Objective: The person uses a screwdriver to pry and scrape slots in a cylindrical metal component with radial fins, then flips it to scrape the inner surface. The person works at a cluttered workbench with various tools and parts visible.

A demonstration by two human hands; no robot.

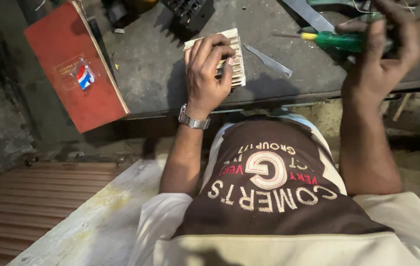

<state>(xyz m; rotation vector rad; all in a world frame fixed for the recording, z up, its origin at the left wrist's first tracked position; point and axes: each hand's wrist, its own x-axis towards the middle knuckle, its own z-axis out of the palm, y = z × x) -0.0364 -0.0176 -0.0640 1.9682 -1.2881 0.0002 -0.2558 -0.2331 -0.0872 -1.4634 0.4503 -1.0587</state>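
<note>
The left hand is pressing the ribbed block flat, steadying it; the right hand is gripping a green screwdriver nearby.

- Screwdriver: glossy green plastic handle w/ yellow collar, metal shaft.
- Ribbed block: pale, matt, looks like wood or card; can't tell.
- Workbench: dull grey, rough, stained.
- Wristwatch: shiny metal band.
- Red board: matt, scuffed.
- Blade: bare metal, dull.

Two hands, one green screwdriver, one brush (pale bristles), one red board.
</note>
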